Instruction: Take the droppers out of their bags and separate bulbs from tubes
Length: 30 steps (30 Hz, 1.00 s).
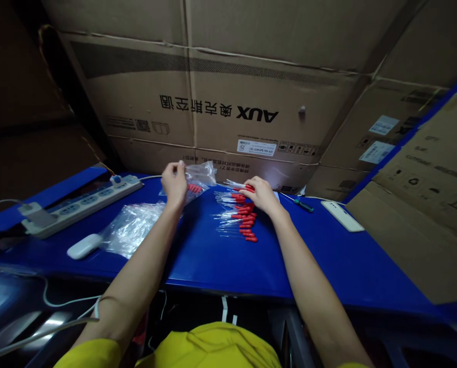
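Observation:
My left hand (175, 183) is closed in a pinch on the edge of a clear plastic bag (205, 173), with several red pieces (194, 188) showing in its lower part. A row of small red-ended pieces (247, 219) with thin pale shafts lies on the blue table, shafts pointing left. My right hand (262, 193) is at the far end of this row, its fingers curled down around the topmost red-ended pieces. A pile of clear plastic bags (131, 227) lies left of the row, partly behind my left forearm.
A white power strip (94, 198) with plugs runs along the left edge of the blue table (213, 266). A white mouse (84, 246) sits near the bags. To the right are a green-handled screwdriver (303, 205) and a pale phone (342, 215). Cardboard boxes (221, 66) stand behind.

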Tool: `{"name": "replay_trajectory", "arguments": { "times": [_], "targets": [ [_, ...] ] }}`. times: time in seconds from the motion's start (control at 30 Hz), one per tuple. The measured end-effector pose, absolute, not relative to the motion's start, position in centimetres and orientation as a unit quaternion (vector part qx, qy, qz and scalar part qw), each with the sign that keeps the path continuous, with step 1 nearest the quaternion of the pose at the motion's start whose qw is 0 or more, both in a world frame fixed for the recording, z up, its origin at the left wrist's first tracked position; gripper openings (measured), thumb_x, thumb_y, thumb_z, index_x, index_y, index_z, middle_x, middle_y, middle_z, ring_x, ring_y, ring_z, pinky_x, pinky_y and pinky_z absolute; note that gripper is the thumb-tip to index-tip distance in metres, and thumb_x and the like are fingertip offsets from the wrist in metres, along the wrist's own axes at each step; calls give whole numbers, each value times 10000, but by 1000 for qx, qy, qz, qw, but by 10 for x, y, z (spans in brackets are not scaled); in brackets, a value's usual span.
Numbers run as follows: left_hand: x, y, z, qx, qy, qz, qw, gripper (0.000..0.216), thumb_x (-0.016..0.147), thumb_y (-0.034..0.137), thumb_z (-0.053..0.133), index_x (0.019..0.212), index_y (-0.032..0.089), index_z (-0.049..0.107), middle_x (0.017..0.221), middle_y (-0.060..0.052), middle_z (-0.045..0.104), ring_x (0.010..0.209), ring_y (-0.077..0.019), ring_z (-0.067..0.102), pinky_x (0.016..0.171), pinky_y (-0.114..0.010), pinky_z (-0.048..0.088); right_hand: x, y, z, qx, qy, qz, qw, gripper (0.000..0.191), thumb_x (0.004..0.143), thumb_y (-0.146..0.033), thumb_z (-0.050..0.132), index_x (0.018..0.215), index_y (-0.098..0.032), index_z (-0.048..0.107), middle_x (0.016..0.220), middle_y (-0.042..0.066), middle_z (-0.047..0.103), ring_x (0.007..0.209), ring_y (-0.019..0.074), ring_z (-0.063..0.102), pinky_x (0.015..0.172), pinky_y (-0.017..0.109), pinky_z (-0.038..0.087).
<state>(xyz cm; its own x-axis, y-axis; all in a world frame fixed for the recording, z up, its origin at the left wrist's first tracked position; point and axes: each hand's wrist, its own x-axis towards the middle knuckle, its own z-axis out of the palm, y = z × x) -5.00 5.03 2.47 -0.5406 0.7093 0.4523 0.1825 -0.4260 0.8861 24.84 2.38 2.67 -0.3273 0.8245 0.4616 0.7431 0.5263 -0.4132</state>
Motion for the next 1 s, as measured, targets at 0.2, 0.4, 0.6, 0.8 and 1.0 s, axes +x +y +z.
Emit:
{"name": "replay_trajectory", "arguments": {
  "times": [0.2, 0.4, 0.6, 0.8, 1.0],
  "targets": [
    [-95, 19, 48, 408, 523, 719, 207, 242, 873, 320, 728, 1068, 182, 688, 1029, -57, 701, 712, -122, 625, 560, -198, 536, 241, 42, 25, -510, -834, 122, 170, 160, 875, -317, 822, 757, -229, 760, 662, 3, 669, 644, 177, 569, 654, 287, 350],
    [-124, -50, 46, 431, 597, 589, 334, 397, 748, 250, 799, 1120, 188, 674, 1089, -77, 688, 691, -153, 701, 535, -260, 596, 231, 36, 24, -556, -814, 115, 124, 147, 845, -366, 853, 891, -235, 803, 871, 48, 797, 826, 207, 704, 695, 270, 410],
    [-140, -100, 45, 422, 613, 569, 350, 569, 605, 371, 888, 1095, 175, 675, 1113, -58, 677, 741, -172, 725, 519, -222, 557, 225, 16, 33, -585, -803, 40, 104, 375, 884, -537, 812, 1129, -255, 777, 1193, 86, 778, 1063, 271, 722, 826, 311, 476],
    [-103, -119, 38, 436, 544, 640, 322, 533, 643, 427, 906, 1058, 186, 675, 1119, -53, 674, 854, -205, 718, 521, -222, 558, 208, -4, 43, -586, -772, 46, 242, 418, 1044, -586, 579, 1055, -216, 773, 1134, 120, 756, 1007, 260, 712, 844, 331, 488],
    [-55, -115, 28, 430, 509, 674, 319, 520, 742, 477, 860, 1137, 212, 651, 1271, -86, 662, 943, -222, 744, 600, -256, 618, 174, -31, 34, -349, -731, 480, 338, 540, 964, -683, 638, 1159, -185, 708, 815, 22, 736, 632, 136, 625, 613, 258, 477]
  ]
}}
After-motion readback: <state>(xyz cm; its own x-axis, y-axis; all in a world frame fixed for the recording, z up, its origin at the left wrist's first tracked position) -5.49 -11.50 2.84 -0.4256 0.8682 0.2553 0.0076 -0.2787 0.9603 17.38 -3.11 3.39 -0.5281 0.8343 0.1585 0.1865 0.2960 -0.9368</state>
